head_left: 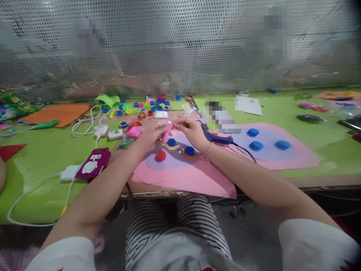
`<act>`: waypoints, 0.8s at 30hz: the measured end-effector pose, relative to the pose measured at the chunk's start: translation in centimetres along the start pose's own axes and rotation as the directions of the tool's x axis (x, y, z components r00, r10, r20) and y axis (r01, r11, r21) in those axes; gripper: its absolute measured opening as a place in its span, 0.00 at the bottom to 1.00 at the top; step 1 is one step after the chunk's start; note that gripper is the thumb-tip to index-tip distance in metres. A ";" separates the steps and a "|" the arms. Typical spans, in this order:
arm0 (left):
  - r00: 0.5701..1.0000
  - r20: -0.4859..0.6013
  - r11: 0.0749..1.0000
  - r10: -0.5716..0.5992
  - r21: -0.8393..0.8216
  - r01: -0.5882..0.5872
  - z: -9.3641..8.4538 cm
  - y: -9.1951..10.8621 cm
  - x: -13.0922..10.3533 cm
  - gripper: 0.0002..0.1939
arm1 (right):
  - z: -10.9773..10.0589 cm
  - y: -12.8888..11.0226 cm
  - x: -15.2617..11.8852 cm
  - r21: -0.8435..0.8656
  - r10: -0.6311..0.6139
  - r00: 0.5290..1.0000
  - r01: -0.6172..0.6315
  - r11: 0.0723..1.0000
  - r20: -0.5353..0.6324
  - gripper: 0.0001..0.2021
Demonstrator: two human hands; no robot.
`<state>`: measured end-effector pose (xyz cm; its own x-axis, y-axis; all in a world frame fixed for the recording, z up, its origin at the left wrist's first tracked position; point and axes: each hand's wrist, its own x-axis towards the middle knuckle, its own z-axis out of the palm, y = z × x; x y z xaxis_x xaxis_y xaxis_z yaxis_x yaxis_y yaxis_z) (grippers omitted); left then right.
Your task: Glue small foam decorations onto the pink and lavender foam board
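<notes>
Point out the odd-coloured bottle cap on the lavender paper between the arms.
The red bottle cap, leftmost there; the other two caps are blue.

Over the pink sheet (194, 178), the right hand (190, 130) brings its fingertips together, and whether they pinch anything is too small to tell! The left hand (154, 135) there covers part of a pink stick (167, 132). Right of the sheet, a dark blue tool (221, 139) loses one end behind the right hand. Far right of the sheet, a black object (351, 123) runs out of frame; far left of it, so does a green packet (17, 101).
</notes>
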<state>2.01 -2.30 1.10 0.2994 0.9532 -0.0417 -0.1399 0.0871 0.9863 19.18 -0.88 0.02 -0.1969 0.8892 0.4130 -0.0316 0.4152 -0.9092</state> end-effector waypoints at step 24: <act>0.996 0.012 0.996 -0.084 -0.021 0.084 0.3 0.3 -0.3 0.09 | 0.1 -0.3 -0.1 0.037 0.024 0.999 -0.025 0.999 0.026 0.09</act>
<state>2.17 -2.60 1.47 0.3211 0.9391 -0.1226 -0.1343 0.1733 0.9757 19.11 -1.09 0.23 -0.2229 0.8935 0.3898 -0.0625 0.3859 -0.9204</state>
